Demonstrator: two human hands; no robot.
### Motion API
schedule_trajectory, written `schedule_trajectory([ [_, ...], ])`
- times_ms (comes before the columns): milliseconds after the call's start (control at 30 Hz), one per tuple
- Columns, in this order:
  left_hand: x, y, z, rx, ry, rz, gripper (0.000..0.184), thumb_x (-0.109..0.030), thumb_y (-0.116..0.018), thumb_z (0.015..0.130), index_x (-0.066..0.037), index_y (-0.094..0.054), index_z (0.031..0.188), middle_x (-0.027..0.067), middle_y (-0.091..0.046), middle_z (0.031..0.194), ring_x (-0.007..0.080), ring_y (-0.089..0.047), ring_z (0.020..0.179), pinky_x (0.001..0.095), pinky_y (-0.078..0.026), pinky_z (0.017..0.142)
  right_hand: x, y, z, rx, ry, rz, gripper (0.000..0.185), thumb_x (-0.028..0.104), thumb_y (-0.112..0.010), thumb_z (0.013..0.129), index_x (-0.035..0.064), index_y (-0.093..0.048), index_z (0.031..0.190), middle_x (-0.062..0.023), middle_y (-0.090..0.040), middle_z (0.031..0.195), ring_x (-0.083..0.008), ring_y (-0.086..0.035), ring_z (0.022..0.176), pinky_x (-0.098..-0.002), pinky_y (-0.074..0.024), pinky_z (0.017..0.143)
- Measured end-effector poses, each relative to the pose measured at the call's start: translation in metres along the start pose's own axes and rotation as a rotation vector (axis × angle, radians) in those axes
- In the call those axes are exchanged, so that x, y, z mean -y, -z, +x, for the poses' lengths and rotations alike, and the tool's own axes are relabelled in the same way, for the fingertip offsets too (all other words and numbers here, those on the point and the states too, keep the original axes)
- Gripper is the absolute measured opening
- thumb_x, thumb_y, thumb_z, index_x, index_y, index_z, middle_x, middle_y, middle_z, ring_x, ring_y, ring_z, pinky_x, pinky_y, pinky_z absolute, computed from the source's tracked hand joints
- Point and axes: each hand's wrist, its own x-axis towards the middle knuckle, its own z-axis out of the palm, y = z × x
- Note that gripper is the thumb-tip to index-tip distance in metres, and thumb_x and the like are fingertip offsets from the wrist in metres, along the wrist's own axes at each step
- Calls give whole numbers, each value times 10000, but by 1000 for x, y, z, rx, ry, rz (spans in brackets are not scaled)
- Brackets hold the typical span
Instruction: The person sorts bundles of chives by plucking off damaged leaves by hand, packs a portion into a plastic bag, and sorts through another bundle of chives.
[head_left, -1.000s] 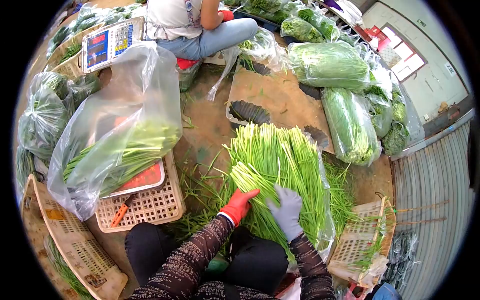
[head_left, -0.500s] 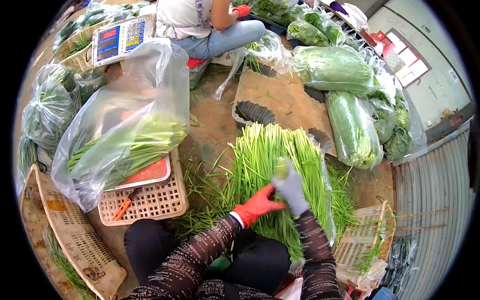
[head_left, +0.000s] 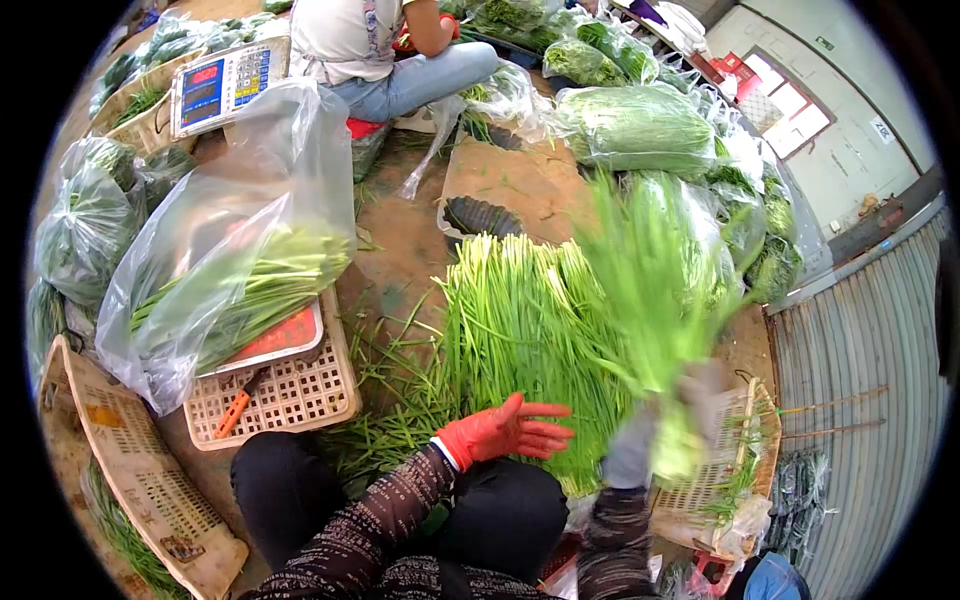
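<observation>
My right hand (head_left: 632, 445), in a grey glove, grips a bunch of garlic chives (head_left: 655, 290) by its pale stem end, with the green leaves pointing up and away. The bunch and the hand are blurred by motion. My left hand (head_left: 510, 430), in a red glove, is open with its fingers apart and nothing in it. It hovers at the near edge of a large pile of garlic chives (head_left: 520, 330), whose pale ends face away from me. Loose leaves (head_left: 400, 400) lie scattered to the left of the pile.
On the left, a clear plastic bag (head_left: 225, 250) of chives rests on a scale pan above a crate (head_left: 290, 375) with an orange-handled knife (head_left: 235, 412). A scale display (head_left: 225, 85) stands behind. Bagged greens (head_left: 640, 125) lie right; a person (head_left: 370, 60) sits ahead.
My right hand has swung right and toward me, lifting a bunch of chives off the pile. My left hand has opened its fingers and stays near the pile. The view has shifted slightly.
</observation>
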Motion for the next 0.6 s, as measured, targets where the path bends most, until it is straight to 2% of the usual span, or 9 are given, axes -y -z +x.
schedule_trajectory([
  [133, 13, 1, -4, -45, -74, -69, 839, -717, -315, 809, -133, -269, 1409, 76, -377, 1395, 236, -317, 1301, 441, -244, 1062, -46, -79, -100, 346, 73, 240, 379, 220, -681, 756, 30, -515, 1039, -131, -556, 1007, -300, -542, 989, -383, -418, 915],
  [167, 21, 7, -6, -88, -67, -84, 852, -729, -316, 797, -137, -272, 1409, 72, -376, 1396, 236, -319, 1298, 443, -240, 1063, -53, -81, -126, 481, -77, 238, 464, 179, -693, 692, 44, -490, 1086, -146, -530, 1079, -331, -494, 1071, -433, -342, 985],
  [233, 39, 26, -5, -249, -49, -143, 905, -777, -320, 749, -154, -284, 1405, 56, -374, 1397, 235, -324, 1288, 449, -226, 1064, -55, -72, -128, 638, 6, 251, 601, 193, -693, 691, 45, -432, 1212, -171, -458, 1231, -358, -407, 1192, -430, -295, 1033],
  [367, 54, 56, -9, -252, 19, -318, 859, -762, -415, 724, -159, -401, 1335, 69, -483, 1296, 253, -445, 1186, 454, -325, 1008, -50, -47, -119, 908, 52, 162, 717, 183, -678, 698, 71, -351, 1326, -189, -341, 1367, -378, -300, 1287, -428, -242, 1072],
  [400, 54, 61, -7, -182, -30, -414, 710, -657, -490, 785, -145, -457, 1276, 73, -538, 1216, 250, -513, 1108, 434, -427, 912, -56, -43, -120, 1056, 21, 195, 748, 173, -671, 699, 88, -322, 1355, -194, -294, 1398, -374, -257, 1313, -427, -217, 1085],
  [433, 56, 66, -8, -169, -44, -440, 677, -616, -496, 793, -130, -463, 1263, 78, -547, 1198, 244, -523, 1076, 422, -436, 888, -61, -41, -120, 1204, -8, 230, 781, 162, -663, 700, 106, -293, 1384, -199, -247, 1429, -371, -214, 1338, -425, -191, 1098],
  [500, 56, 69, -12, -202, -22, -408, 610, -532, -510, 809, -99, -476, 1237, 88, -563, 1163, 233, -543, 1013, 398, -453, 840, -66, -38, -117, 1200, -32, 324, 707, 109, -648, 703, 113, -363, 1350, -197, -318, 1398, -335, -277, 1323, -417, -243, 1080],
  [567, 53, 67, -14, -261, 18, -326, 542, -448, -523, 824, -69, -489, 1210, 98, -580, 1127, 221, -562, 949, 374, -470, 791, -62, -30, -114, 1017, -512, 644, 555, 85, -618, 725, 56, -478, 1262, -142, -385, 1380, -256, -364, 1284, -359, -331, 1026],
  [600, 51, 67, -14, -286, 34, -293, 509, -406, -529, 832, -53, -495, 1197, 103, -588, 1109, 215, -572, 918, 362, -478, 767, -61, -30, -115, 1019, -514, 645, 555, 85, -618, 725, 56, -478, 1262, -142, -385, 1380, -256, -364, 1284, -359, -331, 1026],
])
